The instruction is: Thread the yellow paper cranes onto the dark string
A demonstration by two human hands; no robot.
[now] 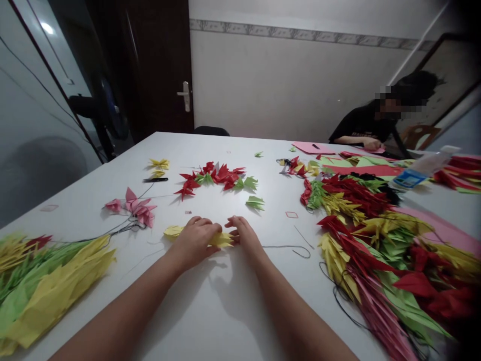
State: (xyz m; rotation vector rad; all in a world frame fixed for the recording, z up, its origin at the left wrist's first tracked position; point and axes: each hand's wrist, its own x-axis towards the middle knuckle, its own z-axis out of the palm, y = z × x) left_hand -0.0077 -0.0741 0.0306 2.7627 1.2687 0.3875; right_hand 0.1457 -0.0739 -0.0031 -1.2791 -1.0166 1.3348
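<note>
Near the middle of the white table [229, 321], my left hand [196, 240] has its fingers wrapped round a yellow folded paper piece [173, 232]. The piece pokes out on both sides of that hand. My right hand [244, 234] is at the right tip of the piece, its fingers apart and slightly curled; whether they touch the tip is hard to tell. A dark cord [283, 246] runs rightward from beside my right hand. Beyond my hands are red folded papers [225, 175] and a green one [255, 202].
Pink folded paper [140, 209] and tweezers-like black tool [156, 179] lie left. Yellow and green bundles [60, 286] fill the left edge. Strung coloured bundles [398, 260] and a bottle [423, 168] are right. A person [376, 120] sits at the far right.
</note>
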